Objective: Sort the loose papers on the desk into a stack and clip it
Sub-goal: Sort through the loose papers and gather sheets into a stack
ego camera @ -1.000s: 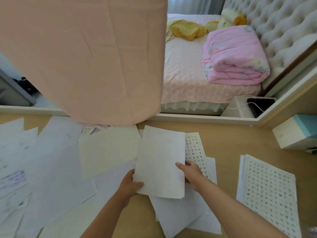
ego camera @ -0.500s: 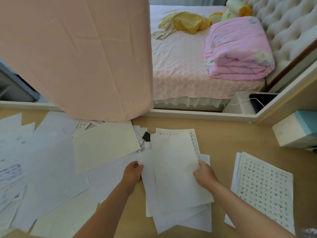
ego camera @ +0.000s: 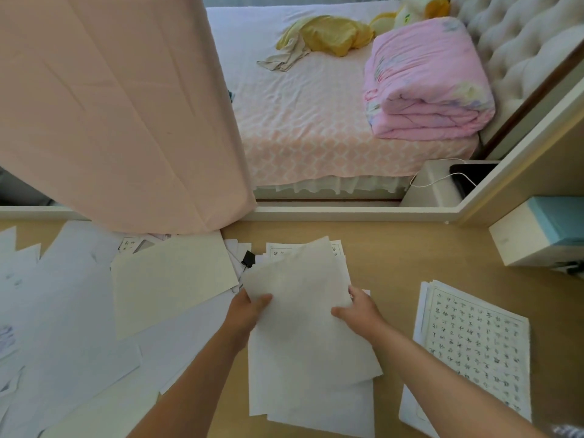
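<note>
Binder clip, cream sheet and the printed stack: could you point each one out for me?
binder clip (ego camera: pixel 248 258): head view, on its black body.
cream sheet (ego camera: pixel 172 279): head view, middle of its face.
printed stack (ego camera: pixel 474 343): head view, centre of the top page.

The stack (ego camera: pixel 303 358) is lying on the desk (ego camera: pixel 395 254), with the left hand (ego camera: pixel 245 314) gripping its left edge and the right hand (ego camera: pixel 360 312) its right. A clip (ego camera: pixel 248 258) is sitting just beside its far-left corner. Loose sheets (ego camera: pixel 79 311) are spreading left of it, and another pile (ego camera: pixel 474 343) is lying to its right.
</note>
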`<state>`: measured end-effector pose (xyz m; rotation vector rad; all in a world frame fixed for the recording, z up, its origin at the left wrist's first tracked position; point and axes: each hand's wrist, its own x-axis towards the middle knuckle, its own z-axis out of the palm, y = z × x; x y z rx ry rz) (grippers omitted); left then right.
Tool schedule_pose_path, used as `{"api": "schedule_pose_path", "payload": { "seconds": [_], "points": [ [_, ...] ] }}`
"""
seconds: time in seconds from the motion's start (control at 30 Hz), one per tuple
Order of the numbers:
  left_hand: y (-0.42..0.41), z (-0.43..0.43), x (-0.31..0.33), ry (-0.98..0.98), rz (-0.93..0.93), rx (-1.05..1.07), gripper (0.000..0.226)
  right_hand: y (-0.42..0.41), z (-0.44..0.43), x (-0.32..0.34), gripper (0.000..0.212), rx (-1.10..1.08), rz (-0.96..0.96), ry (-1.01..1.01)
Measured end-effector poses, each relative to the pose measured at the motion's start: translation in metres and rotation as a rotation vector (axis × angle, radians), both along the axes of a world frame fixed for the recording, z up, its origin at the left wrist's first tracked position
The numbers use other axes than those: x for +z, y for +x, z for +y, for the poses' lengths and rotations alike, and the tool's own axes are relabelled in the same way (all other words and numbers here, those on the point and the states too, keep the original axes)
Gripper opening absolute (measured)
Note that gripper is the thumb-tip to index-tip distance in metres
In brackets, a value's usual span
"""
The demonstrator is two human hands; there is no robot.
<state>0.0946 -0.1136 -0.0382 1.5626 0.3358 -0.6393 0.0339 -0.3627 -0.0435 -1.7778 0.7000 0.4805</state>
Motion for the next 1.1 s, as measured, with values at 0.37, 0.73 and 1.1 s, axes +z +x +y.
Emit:
{"api": "schedule_pose_path", "payload": {
  "seconds": [0.37,0.73,1.1],
  "points": [
    [0.002,-0.021,-0.017,0.428,0.024,-0.047,0.076,0.015,-0.003,-0.025,0.037,0.061,0.152,-0.567],
    [-0.005,0.008,-0.010,0.089,0.028,-0.094,0.032,0.000,0.025,-0.011,0.049,0.134,0.008,-0.777],
    [-0.030,0.042,-0.021,0.443,-0.054,-0.143,0.041,-0.018,0.096,-0.011,0.060,-0.008,0.212,-0.530]
  ]
}}
